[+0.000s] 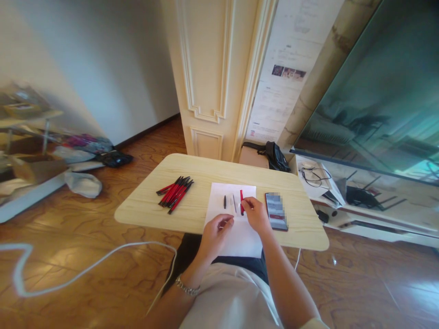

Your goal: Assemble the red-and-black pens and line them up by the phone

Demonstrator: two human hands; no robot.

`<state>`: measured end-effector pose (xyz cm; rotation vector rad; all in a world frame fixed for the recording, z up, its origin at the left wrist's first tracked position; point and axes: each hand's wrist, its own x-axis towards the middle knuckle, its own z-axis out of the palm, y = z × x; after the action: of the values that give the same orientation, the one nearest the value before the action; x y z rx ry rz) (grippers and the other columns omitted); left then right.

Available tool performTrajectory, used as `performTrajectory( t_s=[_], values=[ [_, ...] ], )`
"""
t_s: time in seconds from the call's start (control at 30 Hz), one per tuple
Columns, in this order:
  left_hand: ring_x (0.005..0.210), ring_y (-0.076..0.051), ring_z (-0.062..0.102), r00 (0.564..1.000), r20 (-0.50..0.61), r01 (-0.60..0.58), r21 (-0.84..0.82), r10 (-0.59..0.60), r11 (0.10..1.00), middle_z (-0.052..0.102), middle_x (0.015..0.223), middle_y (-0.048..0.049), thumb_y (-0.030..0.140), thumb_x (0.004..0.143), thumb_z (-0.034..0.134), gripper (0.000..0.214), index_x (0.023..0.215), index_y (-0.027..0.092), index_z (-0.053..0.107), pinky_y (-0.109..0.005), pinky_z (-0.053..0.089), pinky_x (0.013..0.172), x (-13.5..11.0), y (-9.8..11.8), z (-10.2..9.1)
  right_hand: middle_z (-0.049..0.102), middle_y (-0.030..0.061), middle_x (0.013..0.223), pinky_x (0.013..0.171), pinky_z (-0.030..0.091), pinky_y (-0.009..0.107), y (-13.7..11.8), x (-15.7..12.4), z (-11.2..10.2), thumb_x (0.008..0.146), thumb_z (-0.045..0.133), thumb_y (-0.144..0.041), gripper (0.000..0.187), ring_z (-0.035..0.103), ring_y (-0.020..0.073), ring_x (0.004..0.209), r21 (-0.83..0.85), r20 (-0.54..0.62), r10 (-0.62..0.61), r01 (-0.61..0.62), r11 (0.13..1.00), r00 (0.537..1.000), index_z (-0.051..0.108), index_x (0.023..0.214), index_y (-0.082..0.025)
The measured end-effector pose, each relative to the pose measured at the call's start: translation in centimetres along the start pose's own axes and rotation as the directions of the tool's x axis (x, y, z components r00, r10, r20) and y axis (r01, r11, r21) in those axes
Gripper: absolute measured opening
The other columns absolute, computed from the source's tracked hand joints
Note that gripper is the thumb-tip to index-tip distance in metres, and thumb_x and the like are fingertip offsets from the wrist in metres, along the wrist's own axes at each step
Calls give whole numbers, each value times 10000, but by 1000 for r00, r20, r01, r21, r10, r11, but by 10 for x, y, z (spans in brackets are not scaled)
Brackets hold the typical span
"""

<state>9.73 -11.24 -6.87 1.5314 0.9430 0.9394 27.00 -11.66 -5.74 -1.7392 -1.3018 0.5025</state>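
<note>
A white sheet of paper (236,219) lies on the small wooden table (192,178). On it lie a short black pen part (225,201), a thin refill (234,203) and a red pen barrel (242,197). My right hand (255,214) pinches the lower end of the red barrel. My left hand (215,235) rests curled on the paper's near part, thumb and fingers together on something I cannot make out. A bundle of red and black pens (175,192) lies to the left of the paper.
A smartphone (276,211) lies right of the paper. Beyond the table stand a cream pillar (212,77), a black bag (276,156) and a low TV stand (360,201) with cables. A white cable (85,269) runs over the wooden floor at left.
</note>
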Motion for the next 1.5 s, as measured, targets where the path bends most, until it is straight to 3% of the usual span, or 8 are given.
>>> performTrajectory(
  t_s=[0.2,0.43,0.6,0.73,0.97,1.17,1.3,1.5],
  values=[
    [992,-225,620,998,-54,12,-186,-22,982,652,1117,-107,438,820,568,416,1134,172,626,-317,506,824,3,-2,4,667,33,790,642,447,236,-14,-25,10,848,496,-352,246,588,144,714,262,123,-15,-18,965,992,653,888,-167],
    [835,-207,645,996,-15,77,-424,-93,902,680,983,-87,450,801,595,417,1078,143,641,-325,545,723,4,-5,7,660,42,883,635,477,237,-28,-42,19,872,471,-308,229,616,151,768,253,205,-60,6,967,977,663,932,-198],
    [865,-211,649,996,-26,62,-409,-80,910,666,990,-104,418,808,598,349,1014,139,634,-333,541,747,4,-12,4,665,37,896,716,454,248,-16,-28,12,881,475,-284,219,605,157,830,63,153,-124,115,991,980,682,906,-218],
    [709,-160,641,996,-53,56,-322,-77,945,662,826,-72,408,824,580,325,1000,137,613,-274,514,663,3,-15,2,664,63,947,765,427,264,6,-1,6,866,491,-242,214,600,167,836,-169,21,-65,68,983,998,681,951,-191],
    [615,-116,571,999,-40,17,-240,-28,971,634,763,-40,405,833,560,294,961,147,619,-225,456,579,4,-16,3,645,88,982,776,393,261,24,20,19,850,516,-269,219,592,189,886,-434,75,30,6,901,997,685,971,-202],
    [640,-128,599,998,-26,51,-286,-61,957,644,781,-48,415,816,582,311,966,144,613,-236,475,600,4,-17,5,640,88,952,759,388,262,23,21,24,840,515,-237,186,588,180,853,-479,68,32,5,878,997,684,904,-193],
    [698,-158,642,996,-7,78,-310,-84,947,660,814,-63,428,811,586,337,991,144,604,-257,499,631,3,-17,5,665,77,872,743,403,276,23,20,21,809,540,-210,152,595,182,813,-359,31,-1,12,933,1000,681,857,-181],
    [749,-186,667,996,17,93,-346,-93,934,673,863,-85,417,804,602,335,1000,144,594,-291,518,679,2,-16,6,688,54,815,654,455,273,11,8,13,780,583,-302,223,598,162,705,236,51,34,-45,971,998,685,927,-169]
  ],
)
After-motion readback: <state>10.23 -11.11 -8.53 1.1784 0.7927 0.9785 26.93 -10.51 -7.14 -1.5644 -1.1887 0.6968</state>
